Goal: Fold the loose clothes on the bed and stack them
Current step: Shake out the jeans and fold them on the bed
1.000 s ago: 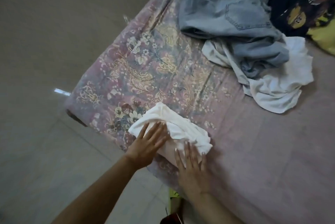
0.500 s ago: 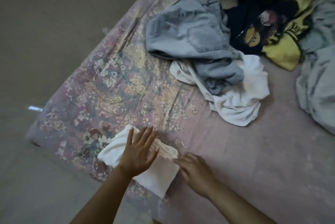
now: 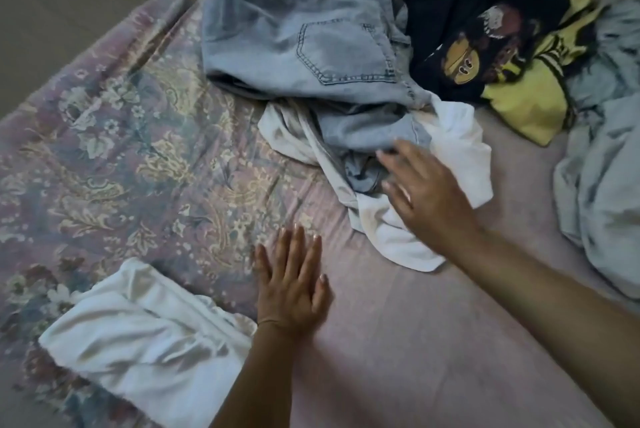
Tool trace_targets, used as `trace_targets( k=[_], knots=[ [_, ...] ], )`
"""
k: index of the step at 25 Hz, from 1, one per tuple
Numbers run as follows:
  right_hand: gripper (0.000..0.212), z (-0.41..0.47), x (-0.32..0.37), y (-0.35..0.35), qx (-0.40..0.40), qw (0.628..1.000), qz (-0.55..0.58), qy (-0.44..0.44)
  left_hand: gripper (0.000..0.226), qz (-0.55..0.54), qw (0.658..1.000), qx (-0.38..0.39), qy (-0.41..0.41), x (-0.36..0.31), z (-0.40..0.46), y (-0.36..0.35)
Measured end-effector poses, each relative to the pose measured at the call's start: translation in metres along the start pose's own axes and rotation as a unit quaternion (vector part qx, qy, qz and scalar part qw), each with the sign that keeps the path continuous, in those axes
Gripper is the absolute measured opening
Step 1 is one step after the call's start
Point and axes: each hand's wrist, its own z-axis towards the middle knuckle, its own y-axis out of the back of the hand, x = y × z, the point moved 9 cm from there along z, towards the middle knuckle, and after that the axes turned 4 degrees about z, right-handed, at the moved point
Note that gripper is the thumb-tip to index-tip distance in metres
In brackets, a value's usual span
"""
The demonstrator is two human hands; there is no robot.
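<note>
With the right hand (image 3: 424, 195) spread wide over the white garment (image 3: 391, 237) mid-bed and the left hand (image 3: 292, 283) flat and empty beside the folded white cloth (image 3: 138, 341) near left, pulling could drag the overlying jeans (image 3: 304, 36), crowding the far dark shirt (image 3: 460, 39).

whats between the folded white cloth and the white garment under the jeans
In the head view, the left hand lies flat on the bedsheet between the folded white cloth and the loose white garment; apart from it, only bare sheet.
</note>
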Motion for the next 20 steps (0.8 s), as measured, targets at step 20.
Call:
trace_targets(
  k=[20],
  knots=[
    [0.014, 0.105, -0.068, 0.121, -0.134, 0.955, 0.109, -0.24, 0.064, 0.003, 0.997, 0.063, 0.034, 0.002, 0.002, 0.023]
  ],
)
